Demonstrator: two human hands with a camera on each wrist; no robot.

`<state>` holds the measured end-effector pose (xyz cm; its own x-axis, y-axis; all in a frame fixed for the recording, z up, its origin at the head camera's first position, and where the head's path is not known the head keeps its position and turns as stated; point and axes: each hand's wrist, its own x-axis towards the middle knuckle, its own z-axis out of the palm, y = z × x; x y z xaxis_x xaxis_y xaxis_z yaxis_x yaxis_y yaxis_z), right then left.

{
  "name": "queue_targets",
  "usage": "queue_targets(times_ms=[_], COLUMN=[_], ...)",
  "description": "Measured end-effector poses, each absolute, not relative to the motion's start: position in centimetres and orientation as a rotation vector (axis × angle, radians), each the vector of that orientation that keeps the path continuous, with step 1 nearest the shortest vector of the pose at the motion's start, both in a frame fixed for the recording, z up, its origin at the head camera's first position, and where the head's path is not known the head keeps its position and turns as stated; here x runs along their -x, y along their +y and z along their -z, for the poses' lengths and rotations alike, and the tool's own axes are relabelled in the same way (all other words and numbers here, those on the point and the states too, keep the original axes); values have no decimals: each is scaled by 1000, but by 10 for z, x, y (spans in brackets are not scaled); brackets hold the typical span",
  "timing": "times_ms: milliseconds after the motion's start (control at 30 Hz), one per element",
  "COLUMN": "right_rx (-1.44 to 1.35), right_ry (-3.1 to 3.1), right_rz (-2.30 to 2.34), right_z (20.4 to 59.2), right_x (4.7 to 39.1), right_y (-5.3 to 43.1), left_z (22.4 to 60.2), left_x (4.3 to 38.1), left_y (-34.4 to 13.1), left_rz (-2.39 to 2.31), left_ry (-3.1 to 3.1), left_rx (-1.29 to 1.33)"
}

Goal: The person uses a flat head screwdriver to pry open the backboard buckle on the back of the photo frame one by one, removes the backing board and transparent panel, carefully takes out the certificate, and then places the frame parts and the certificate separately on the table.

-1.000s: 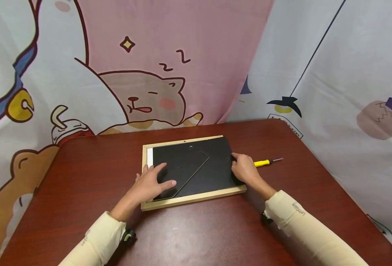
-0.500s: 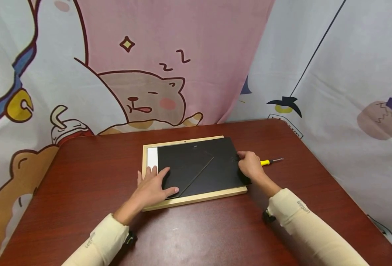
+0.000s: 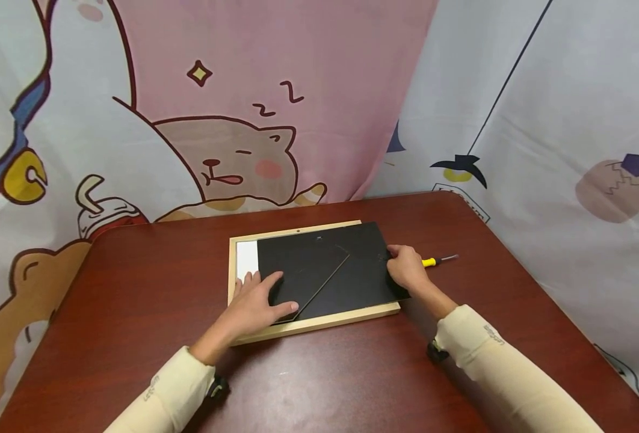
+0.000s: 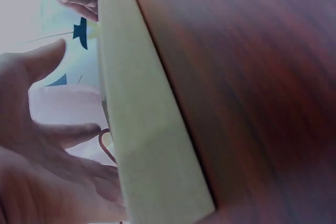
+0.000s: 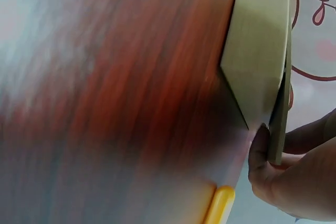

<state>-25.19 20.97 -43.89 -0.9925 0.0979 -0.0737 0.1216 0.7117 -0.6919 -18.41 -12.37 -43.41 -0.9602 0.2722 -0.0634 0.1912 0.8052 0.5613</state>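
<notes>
A light wooden picture frame [image 3: 330, 317] lies back side up on the table. Its black backing board [image 3: 319, 264] sits shifted to the right, reaching past the frame's right end, and a white strip [image 3: 247, 260] shows inside at the left. My right hand [image 3: 408, 267] pinches the board's right edge; in the right wrist view, the thumb [image 5: 258, 150] is on one face of the board's edge [image 5: 277, 145] and fingers on the other. My left hand [image 3: 254, 305] lies over the frame's left front corner with its fingers spread, thumb and index over the board.
A yellow-handled screwdriver [image 3: 432, 262] lies just right of the right hand, its handle end hidden behind that hand. The brown table [image 3: 151, 282] backs onto a cartoon-printed curtain [image 3: 352, 102].
The backing board has slid right with my right hand, mostly in the first half second, widening the white strip. My left hand stays at the frame's left end. The head view has shifted slightly.
</notes>
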Motion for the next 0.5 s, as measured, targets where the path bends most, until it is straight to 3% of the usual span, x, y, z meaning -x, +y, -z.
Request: queue_targets(times_ms=[500], right_rx=[-321], right_ry=[2792], right_rz=[1495], right_z=[432], right_x=[248], right_y=[209], left_z=[428], left_x=[189], left_y=[-134], left_rz=[-1809], left_ry=[2331], left_rx=[-144])
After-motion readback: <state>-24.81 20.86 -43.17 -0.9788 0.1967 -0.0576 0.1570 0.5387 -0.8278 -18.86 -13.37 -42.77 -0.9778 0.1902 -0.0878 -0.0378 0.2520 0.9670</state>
